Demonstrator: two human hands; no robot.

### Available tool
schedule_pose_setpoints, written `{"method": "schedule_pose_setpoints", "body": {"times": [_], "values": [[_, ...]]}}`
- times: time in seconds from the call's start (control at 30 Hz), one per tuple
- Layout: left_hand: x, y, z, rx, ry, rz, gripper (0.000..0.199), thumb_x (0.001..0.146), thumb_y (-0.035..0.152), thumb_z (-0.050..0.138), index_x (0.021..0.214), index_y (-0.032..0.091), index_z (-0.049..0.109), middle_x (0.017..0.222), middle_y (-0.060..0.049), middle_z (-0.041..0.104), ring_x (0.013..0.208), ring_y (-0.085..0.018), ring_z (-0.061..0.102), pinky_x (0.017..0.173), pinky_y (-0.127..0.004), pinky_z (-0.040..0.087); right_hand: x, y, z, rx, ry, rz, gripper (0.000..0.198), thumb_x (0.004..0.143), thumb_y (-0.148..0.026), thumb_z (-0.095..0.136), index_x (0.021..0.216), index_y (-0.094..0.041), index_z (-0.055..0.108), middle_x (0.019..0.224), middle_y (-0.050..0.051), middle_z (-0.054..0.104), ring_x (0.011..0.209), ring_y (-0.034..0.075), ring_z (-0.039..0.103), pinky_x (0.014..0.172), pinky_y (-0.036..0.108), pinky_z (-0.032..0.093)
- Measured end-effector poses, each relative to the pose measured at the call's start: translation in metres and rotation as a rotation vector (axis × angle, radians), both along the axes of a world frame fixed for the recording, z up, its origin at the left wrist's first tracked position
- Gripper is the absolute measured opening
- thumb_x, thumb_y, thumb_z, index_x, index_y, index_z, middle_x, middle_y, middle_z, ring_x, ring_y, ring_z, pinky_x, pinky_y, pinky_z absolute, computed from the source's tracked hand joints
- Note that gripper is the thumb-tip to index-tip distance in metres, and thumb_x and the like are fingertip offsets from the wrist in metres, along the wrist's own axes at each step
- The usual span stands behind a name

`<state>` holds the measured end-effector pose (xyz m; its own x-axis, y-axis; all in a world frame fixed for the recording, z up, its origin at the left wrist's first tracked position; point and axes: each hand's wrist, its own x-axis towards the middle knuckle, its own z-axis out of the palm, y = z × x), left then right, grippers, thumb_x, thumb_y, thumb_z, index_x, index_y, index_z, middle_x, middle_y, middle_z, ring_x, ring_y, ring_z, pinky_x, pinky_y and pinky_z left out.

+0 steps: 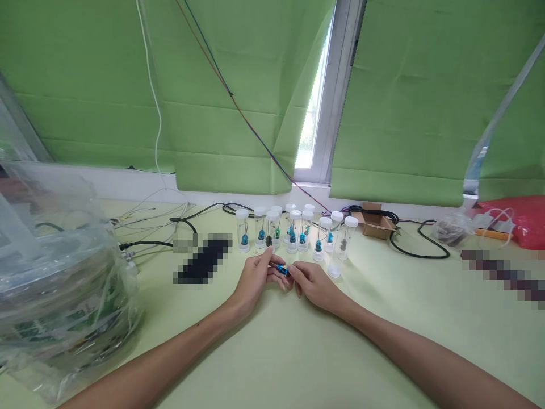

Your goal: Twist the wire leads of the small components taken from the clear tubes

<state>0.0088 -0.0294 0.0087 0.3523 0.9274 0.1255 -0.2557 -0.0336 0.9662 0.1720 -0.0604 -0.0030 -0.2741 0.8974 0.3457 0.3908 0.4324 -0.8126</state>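
Just above the table, my left hand (259,275) is closed around a small blue part (281,268) with a yellowish bit and a dark end; its exact kind is too small to make out. From the other side, my right hand (313,282) pinches the end of the same part between thumb and fingers. Behind both hands stand several clear tubes (242,232) with white caps. Most of them hold a small blue, green or dark piece with thin wires above it. Near my right hand is a whitish tube end (334,269), without a coloured piece visible inside.
A large reel-like bundle in clear plastic (72,284) fills the left side. Black cable (419,250) and pale wires (149,218) run along the back of the table. Behind the tubes at right sits an open cardboard box (377,224); a red bag (528,221) lies far right.
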Motion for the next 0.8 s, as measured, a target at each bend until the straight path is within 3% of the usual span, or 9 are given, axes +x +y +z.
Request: {"method": "schedule_pose_setpoints", "body": {"times": [0.17, 0.3, 0.47, 0.8], "values": [[0.0003, 0.0000, 0.0007, 0.006, 0.010, 0.006, 0.041, 0.085, 0.046, 0.053, 0.076, 0.008, 0.063, 0.060, -0.008, 0.063, 0.052, -0.018, 0.062, 0.052, -0.030, 0.051, -0.0008, 0.0019, -0.0019, -0.007, -0.001, -0.006, 0.046, 0.098, -0.044, 0.034, 0.067, -0.018, 0.054, 0.058, -0.002, 0.057, 0.049, 0.010, 0.049, 0.055, 0.024, 0.040], [0.0005, 0.0003, 0.0010, 0.008, 0.004, 0.018, 0.041, 0.085, 0.047, 0.053, 0.077, 0.008, 0.062, 0.061, -0.008, 0.063, 0.054, -0.019, 0.063, 0.052, -0.030, 0.051, -0.0008, 0.0033, -0.0072, -0.061, 0.112, 0.003, 0.032, 0.095, -0.046, 0.043, 0.081, -0.019, 0.053, 0.071, -0.001, 0.061, 0.050, 0.010, 0.051, 0.050, 0.024, 0.041], [0.0007, 0.0008, 0.0011, 0.003, 0.016, 0.035, 0.041, 0.084, 0.048, 0.055, 0.077, 0.008, 0.061, 0.065, -0.008, 0.065, 0.049, -0.017, 0.061, 0.052, -0.030, 0.051, -0.0004, 0.0016, -0.0081, -0.055, 0.124, -0.012, 0.024, 0.088, -0.043, 0.057, 0.089, -0.020, 0.051, 0.072, -0.002, 0.059, 0.055, 0.011, 0.053, 0.051, 0.024, 0.041], [0.0006, -0.0013, 0.0007, 0.005, 0.024, 0.015, 0.042, 0.084, 0.049, 0.054, 0.075, 0.009, 0.063, 0.061, -0.008, 0.063, 0.054, -0.019, 0.063, 0.051, -0.030, 0.051, 0.0000, 0.0011, -0.0007, 0.001, -0.005, 0.017, 0.046, 0.099, -0.044, 0.032, 0.067, -0.019, 0.052, 0.055, -0.003, 0.052, 0.050, 0.011, 0.049, 0.056, 0.025, 0.040]]}}
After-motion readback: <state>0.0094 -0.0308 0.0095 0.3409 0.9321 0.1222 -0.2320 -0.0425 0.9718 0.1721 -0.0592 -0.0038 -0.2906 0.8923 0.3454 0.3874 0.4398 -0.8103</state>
